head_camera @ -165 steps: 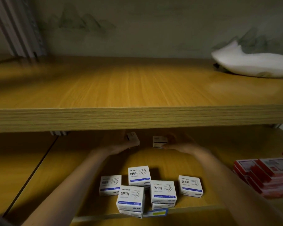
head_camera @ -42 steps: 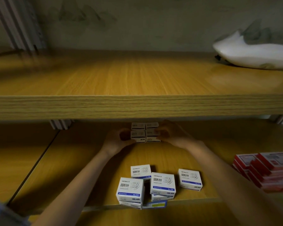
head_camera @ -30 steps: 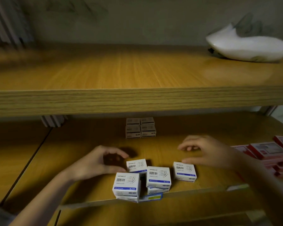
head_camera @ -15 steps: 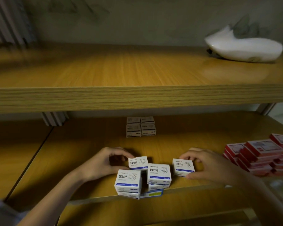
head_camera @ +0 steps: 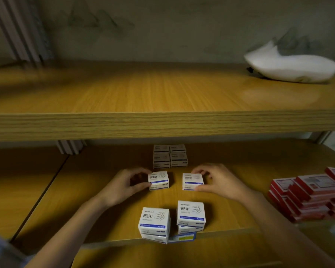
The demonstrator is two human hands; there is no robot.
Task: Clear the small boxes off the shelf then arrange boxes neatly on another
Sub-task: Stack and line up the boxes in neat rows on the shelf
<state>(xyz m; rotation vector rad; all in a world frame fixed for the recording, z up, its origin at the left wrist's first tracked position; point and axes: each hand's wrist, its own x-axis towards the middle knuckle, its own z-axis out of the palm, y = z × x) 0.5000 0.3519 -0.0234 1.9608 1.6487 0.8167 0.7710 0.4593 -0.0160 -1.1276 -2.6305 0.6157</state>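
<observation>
**Gripping one small box in each hand at the lower shelf**

Grey metal uprights (head_camera: 21,29) lean by the wall at the far left, behind the upper shelf (head_camera: 124,124), whose thick wooden front edge crosses the whole view. Under it lies the lower shelf (head_camera: 81,200), with a dark seam running down its left part.

The left hand (head_camera: 122,187) reaches in from the lower left and holds the left box (head_camera: 158,180), a small white carton with a blue band. The thumb lies at its near edge and the fingers curl round its far corner. Whether this carton rests on the wood or is lifted cannot be told.

Just behind it, in shadow, a block of four boxes (head_camera: 170,156) sits packed tight, two by two. Near the shelf's front edge stand the front boxes (head_camera: 154,221): two short stacks side by side, with a flat blue-and-yellow box (head_camera: 183,237) at their foot.

The right box (head_camera: 192,181) sits level with the left one, a clear gap between them. The right hand (head_camera: 220,182) pinches it, fingers on the far edge and thumb at the near corner.

Further right, a pile of red boxes (head_camera: 313,194) lies on the same shelf. A white curved object (head_camera: 290,67) rests on the upper shelf at the far right.
</observation>
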